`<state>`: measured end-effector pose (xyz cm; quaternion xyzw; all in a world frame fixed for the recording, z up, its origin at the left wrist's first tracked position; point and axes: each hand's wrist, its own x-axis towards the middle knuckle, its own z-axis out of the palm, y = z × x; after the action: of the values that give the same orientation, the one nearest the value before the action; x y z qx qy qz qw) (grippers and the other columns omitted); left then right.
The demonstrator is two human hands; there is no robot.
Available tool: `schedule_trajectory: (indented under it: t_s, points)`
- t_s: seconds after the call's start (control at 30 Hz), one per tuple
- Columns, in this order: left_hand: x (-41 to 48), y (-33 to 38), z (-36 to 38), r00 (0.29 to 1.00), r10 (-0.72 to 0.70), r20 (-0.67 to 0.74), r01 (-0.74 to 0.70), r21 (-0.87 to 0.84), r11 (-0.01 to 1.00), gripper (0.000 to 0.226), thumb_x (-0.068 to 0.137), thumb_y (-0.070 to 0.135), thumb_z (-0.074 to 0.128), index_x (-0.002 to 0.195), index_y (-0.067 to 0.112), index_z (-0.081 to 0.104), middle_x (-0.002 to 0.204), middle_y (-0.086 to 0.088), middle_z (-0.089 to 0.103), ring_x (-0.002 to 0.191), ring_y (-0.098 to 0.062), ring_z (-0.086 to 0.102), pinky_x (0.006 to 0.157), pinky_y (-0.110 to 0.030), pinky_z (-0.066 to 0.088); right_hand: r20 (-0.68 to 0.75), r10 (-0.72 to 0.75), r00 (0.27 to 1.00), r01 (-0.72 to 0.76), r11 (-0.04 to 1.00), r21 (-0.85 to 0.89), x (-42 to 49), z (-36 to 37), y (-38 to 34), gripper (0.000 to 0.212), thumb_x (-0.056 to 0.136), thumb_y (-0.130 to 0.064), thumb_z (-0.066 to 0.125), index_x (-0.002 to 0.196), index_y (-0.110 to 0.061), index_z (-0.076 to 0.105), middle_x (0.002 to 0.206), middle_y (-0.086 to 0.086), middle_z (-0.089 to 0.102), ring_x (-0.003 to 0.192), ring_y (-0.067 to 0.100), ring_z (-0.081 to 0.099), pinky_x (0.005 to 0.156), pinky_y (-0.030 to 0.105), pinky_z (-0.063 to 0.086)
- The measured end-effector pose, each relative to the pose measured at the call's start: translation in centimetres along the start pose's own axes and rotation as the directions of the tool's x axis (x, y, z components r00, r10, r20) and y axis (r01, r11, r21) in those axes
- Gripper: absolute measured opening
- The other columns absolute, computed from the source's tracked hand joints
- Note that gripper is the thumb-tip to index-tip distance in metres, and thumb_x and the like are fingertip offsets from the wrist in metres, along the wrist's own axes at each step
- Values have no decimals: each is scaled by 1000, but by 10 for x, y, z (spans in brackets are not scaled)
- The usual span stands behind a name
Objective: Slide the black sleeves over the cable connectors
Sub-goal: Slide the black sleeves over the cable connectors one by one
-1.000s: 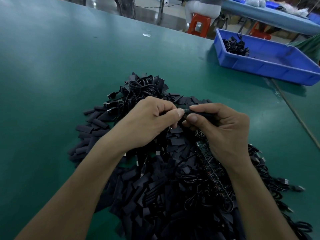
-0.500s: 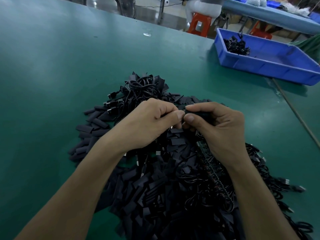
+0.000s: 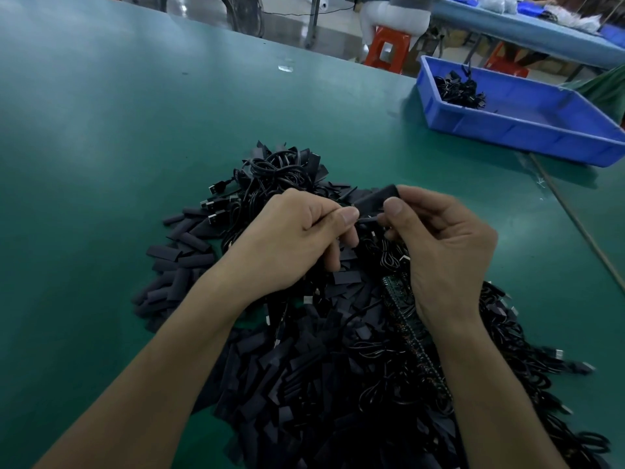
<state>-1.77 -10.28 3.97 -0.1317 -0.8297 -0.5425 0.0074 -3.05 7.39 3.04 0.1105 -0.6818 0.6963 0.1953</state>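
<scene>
Desk (image 3: 101,130) — green top, carries everything below.

Loose sleeves (image 3: 182,252) — flat black pieces heaped mid-desk. They spread to the near edge, and both forearms cover part of them.

Cables (image 3: 270,170) — black coils tangled on the heap's far side. Plugs (image 3: 216,204) stick out to the left.

Left hand (image 3: 291,242) — thumb and forefinger pinch a thin cable end (image 3: 367,219). The other fingers are curled under.

Sleeve (image 3: 375,198) — held above the heap between the two hands, just beside the cable end. Whether a connector is inside cannot be told.

Right hand (image 3: 443,245) — thumb and forefinger pinch the sleeve. The remaining fingers are loosely curled.

Circuit strip (image 3: 402,319) — green, lying in the heap, partly hidden by the right wrist.

Tray (image 3: 527,130) — blue, at the far right corner. A small cable clump (image 3: 460,89) lies inside it.

Stool (image 3: 385,52) — red, beyond the far edge.
</scene>
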Motion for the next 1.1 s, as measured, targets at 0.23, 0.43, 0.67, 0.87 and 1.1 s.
schedule_trajectory:
  t_s: [0.23, 0.43, 0.67, 0.87, 1.1]
  points:
    - [1, 0, 3, 1000, 23, -5, -23, -7, 1000, 34, 103, 33, 54, 72, 28, 67, 56, 9, 68, 43, 0, 50, 49, -8, 37, -10, 6, 1000, -5, 1000, 23, -6, 13, -2, 32, 86, -3, 74, 110, -23, 68, 84, -5, 77, 72, 10, 74, 71, 20, 58]
    - [1, -2, 5, 999, 44, -31, -44, 18, 999, 34, 102, 37, 53, 72, 30, 66, 56, 11, 68, 45, -1, 51, 50, -13, 39, -12, 20, 1000, -20, 1000, 4, -8, 15, -1, 33, 86, -5, 75, 109, -27, 70, 84, -6, 78, 73, 9, 73, 73, 22, 58]
    - [0, -2, 7, 997, 54, -62, -52, 36, 998, 35, 103, 35, 53, 72, 28, 66, 56, 11, 67, 46, -1, 53, 50, -14, 38, 30, 32, 999, -33, 998, 49, -10, 18, -5, 30, 88, -6, 73, 109, -27, 70, 79, 3, 77, 65, 19, 73, 69, 28, 59]
    - [-3, 2, 12, 991, 78, -109, -77, 15, 997, 31, 102, 34, 56, 77, 22, 70, 56, 10, 66, 45, 0, 52, 48, -12, 39, 64, 51, 997, -52, 999, 2, -2, 15, -12, 23, 87, -9, 76, 103, -22, 66, 76, 0, 75, 62, 15, 72, 64, 26, 58]
    - [-6, 6, 7, 976, 119, -184, -107, 75, 991, 9, 93, 24, 70, 87, 31, 71, 70, 15, 70, 65, 0, 68, 65, -18, 57, -70, 199, 977, -172, 944, 283, 6, 8, -17, 16, 91, 3, 65, 97, -11, 62, 66, 2, 70, 60, 17, 67, 60, 25, 54]
